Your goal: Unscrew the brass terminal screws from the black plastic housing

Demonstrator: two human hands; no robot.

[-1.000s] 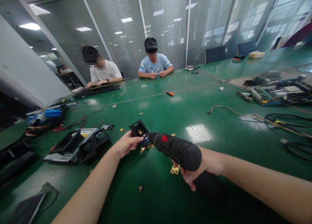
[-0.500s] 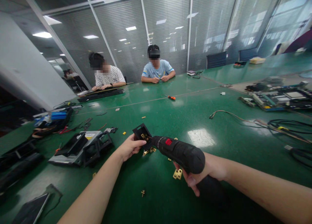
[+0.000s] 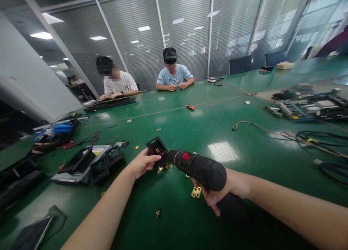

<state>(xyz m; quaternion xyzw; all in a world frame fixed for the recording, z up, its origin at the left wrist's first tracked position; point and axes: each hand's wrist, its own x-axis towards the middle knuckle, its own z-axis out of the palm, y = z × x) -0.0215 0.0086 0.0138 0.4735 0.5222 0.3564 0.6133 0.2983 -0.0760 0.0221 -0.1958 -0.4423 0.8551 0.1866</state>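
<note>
My left hand is closed on a small black plastic frame part, holding it tilted above the green table. My right hand grips a black electric screwdriver with a red switch. Its tip points left into the brass fittings on the black part. Small brass hinges and a brass screw lie on the table just below the tool.
A dismantled grey and black drive housing lies to the left, with cables and a blue part beyond. Circuit boards and black cables fill the right. An orange screwdriver lies mid-table. Two people sit at the far edge.
Both hands keep the same hold, with the driver tip still at the black part. The view tilted down a little, then partly back up.
</note>
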